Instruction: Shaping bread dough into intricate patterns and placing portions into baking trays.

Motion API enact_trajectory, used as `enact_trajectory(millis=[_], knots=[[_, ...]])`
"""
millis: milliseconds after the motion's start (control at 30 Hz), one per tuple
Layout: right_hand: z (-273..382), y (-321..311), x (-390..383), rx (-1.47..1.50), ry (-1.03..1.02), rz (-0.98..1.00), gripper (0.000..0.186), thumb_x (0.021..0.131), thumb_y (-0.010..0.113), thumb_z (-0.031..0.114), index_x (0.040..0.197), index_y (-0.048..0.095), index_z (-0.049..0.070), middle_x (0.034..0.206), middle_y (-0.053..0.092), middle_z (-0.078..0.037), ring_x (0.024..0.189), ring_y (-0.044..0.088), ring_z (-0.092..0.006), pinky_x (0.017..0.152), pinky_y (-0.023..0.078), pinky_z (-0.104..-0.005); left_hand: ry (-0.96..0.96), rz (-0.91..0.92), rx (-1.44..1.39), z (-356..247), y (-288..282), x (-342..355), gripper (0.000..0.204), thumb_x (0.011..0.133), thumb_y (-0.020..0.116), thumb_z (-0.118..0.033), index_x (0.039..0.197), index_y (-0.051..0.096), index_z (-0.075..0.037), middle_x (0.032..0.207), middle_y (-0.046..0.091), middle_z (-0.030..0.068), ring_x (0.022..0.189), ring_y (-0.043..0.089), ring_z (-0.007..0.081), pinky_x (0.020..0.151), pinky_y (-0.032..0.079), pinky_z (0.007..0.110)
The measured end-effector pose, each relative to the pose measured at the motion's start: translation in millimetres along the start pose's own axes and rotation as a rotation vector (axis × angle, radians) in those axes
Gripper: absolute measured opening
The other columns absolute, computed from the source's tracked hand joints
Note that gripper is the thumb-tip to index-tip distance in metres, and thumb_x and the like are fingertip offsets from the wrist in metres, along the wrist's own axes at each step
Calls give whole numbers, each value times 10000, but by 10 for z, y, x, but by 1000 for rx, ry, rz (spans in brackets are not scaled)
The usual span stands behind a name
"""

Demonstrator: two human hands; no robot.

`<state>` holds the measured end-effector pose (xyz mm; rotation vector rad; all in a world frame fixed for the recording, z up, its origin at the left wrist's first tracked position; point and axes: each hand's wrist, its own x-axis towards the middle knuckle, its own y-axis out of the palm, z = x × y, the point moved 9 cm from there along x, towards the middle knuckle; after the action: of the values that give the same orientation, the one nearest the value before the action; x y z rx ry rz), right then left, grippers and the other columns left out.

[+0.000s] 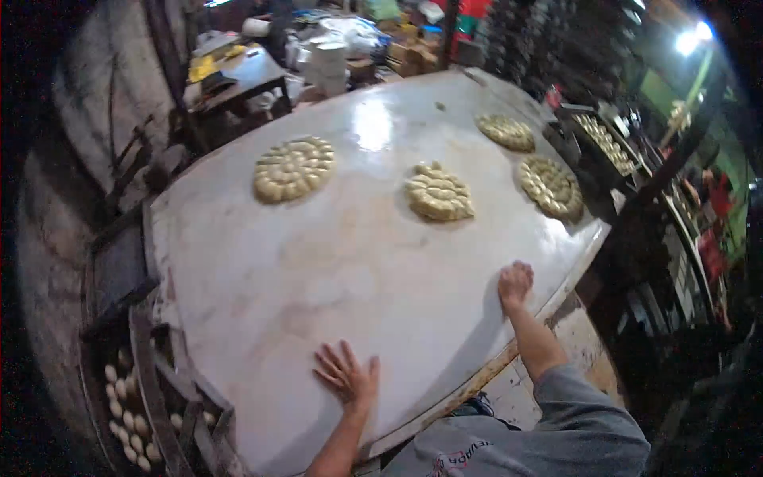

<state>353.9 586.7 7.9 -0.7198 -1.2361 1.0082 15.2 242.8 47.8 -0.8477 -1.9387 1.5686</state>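
My left hand (347, 374) is low over the near part of the pale, smooth worktable (358, 278), palm down with its fingers spread, and holds nothing. Near the table's right edge, my right hand (517, 283) is closed, its fingers curled in; whatever may be inside is hidden. Beyond it lies a small round cluster of dough pieces (439, 192), set in rings. A larger ringed dough cluster (294, 169) rests farther left. Toward the right edge are two more, a dough cluster (550, 188) and a farther dough cluster (506, 133).
At lower left, round pale dough balls (127, 413) sit in a dark wooden rack (151, 381). A tray of dough pieces (606, 145) stands beyond the table's right corner. Behind are a side table (242, 73), a white bucket (328, 65) and stacked boxes (413, 54).
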Motion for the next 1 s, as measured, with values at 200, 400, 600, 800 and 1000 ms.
enact_trajectory(millis=[200,400,600,800,1000], knots=[[-143,110,1628,68,73,106,380,818,497,364,1004,534,35,1035,490,-160,1019,448,-318,884,339,-435,-14,-15,66,-982,213,668,778,812,524,-461,1376,228,-14,1453,93,223,1342,35,403,1057,8,558],[725,921,2969,152,-201,235,318,862,422,360,977,603,125,1023,561,-102,977,493,-303,852,368,-449,-234,-53,132,-1155,227,853,720,842,489,-435,1370,243,-12,1453,124,207,1353,72,353,1079,53,497],[3083,1983,2653,525,-660,634,309,661,653,266,872,570,56,870,606,-177,823,573,-354,665,462,-418,-364,-177,202,-1199,196,813,650,874,425,-449,1343,309,-15,1436,193,201,1342,139,335,1087,99,456],[4048,1229,837,974,-1028,646,349,802,604,190,1100,474,63,873,588,-188,748,543,-339,712,442,-438,-323,-282,-374,-1747,593,992,615,897,381,-471,1286,355,5,1366,308,197,1254,313,354,1040,230,453],[3546,-602,-1723,1144,-1115,1320,375,838,579,371,1043,523,62,807,624,-175,784,593,-365,714,466,-426,-621,-1058,-1499,-472,404,-227,559,911,415,-439,1232,382,18,1238,435,170,1069,485,287,910,397,391]])
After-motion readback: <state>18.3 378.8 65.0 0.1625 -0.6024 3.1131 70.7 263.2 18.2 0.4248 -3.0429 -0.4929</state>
